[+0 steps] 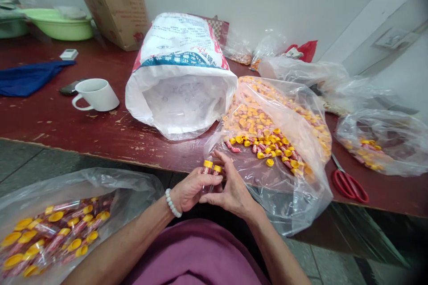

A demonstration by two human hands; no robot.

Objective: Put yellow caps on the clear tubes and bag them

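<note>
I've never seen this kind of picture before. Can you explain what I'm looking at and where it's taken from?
There's no machine here, just a person's two bare hands. The single picture comes from a camera worn on the head, looking forward and down.

The left hand, with a white bead bracelet at its wrist, holds small yellow-capped tubes; two caps show. The right hand curves close around them; whether it grips too is hard to tell.

On the worn red table are a white mug, a large open sack, a clear bag of yellow-capped pieces and red-handled scissors. Another bag of tubes sits at the lower left.
</note>
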